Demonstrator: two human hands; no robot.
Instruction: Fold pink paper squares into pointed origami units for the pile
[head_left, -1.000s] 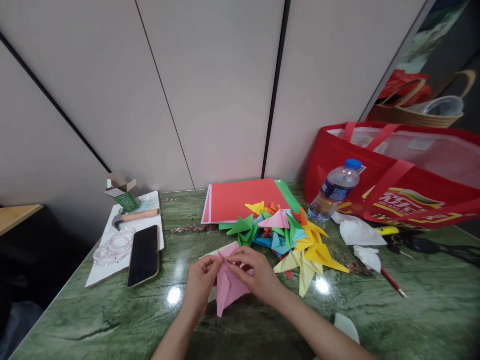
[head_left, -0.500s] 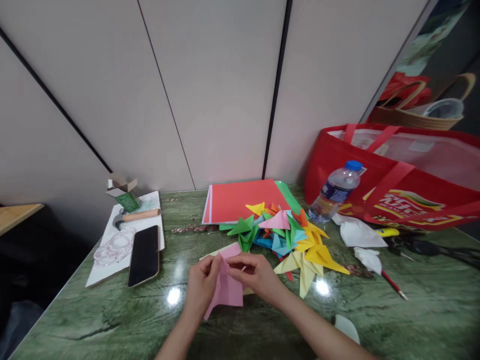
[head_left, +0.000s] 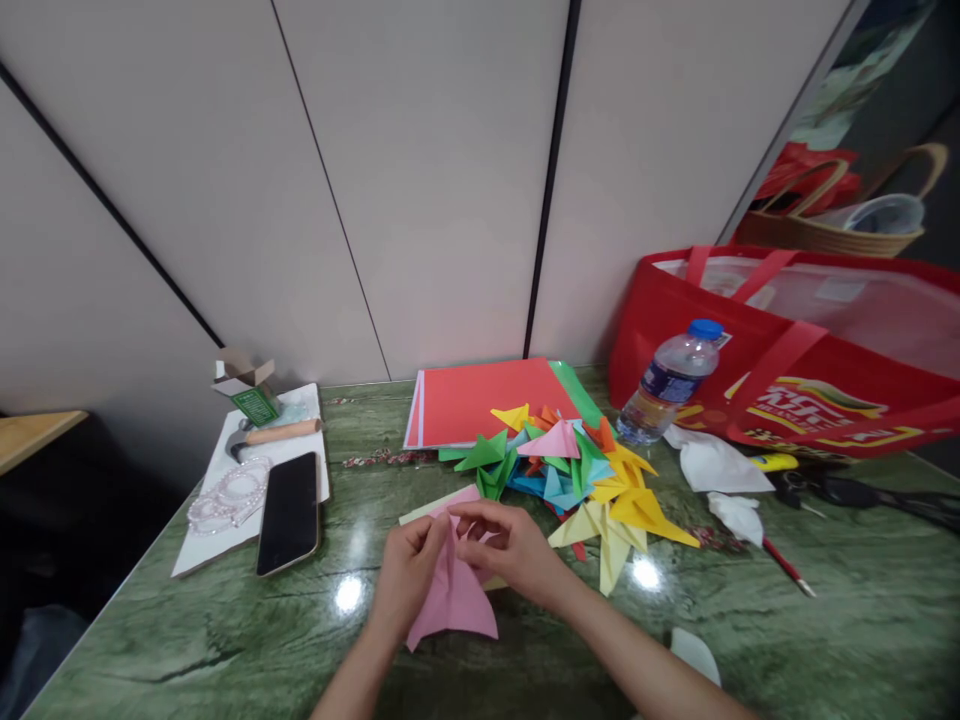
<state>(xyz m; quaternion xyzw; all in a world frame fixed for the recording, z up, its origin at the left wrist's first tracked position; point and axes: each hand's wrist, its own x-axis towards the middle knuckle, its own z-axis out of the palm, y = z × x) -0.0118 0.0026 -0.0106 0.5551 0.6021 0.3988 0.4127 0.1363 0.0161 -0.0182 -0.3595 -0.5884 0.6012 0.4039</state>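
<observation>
Between left hand [head_left: 406, 570] and right [head_left: 523, 552], pink paper [head_left: 454, 603]

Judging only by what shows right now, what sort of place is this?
Probably an indoor craft table against a panelled wall: folded paper shapes lie heaped by a stack of coloured sheets, with a creased pink sheet in front.

Left forearm [head_left: 356, 665]: yours is bare, slanting up and right from the bottom edge.
Left hand [head_left: 405, 568]: your fingers [head_left: 411, 532] are curled in a pinch.
Right forearm [head_left: 630, 635]: yours is bare too, angling up and left.
Right hand [head_left: 529, 555]: your fingers bend inward, tips close beside the left's.
</observation>
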